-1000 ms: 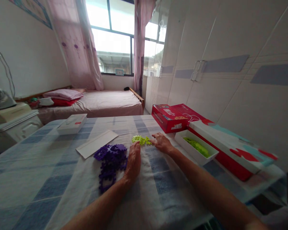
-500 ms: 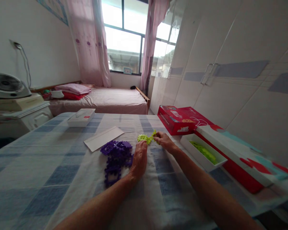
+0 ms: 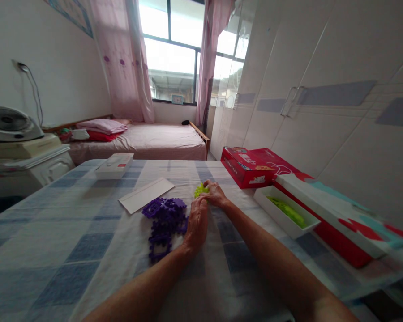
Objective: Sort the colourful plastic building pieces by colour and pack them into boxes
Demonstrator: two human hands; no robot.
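Observation:
A yellow-green plastic building piece [image 3: 200,191] with a toothed edge is between my two hands near the middle of the table. My right hand [image 3: 215,194] is closed on it from the right, fingers curled over its edge. My left hand [image 3: 197,219] reaches it from the near side, fingertips pressed together against it and partly hidden behind the hand. Just left of my left hand lies a heap of purple toothed building pieces [image 3: 166,217], with one square open frame [image 3: 160,248] at its near end.
On the right stands a white tray [image 3: 272,212] holding green pieces [image 3: 287,212], beside a red box [image 3: 248,172] and a long patterned box [image 3: 325,210]. Toward the left lie a white lid [image 3: 146,195] and a small white box [image 3: 114,166]. A checked cloth [image 3: 87,232] covers the table.
My right hand has moved left, bringing its yellow-green piece up to the one at my left hand. The hands now meet. The purple heap stays put.

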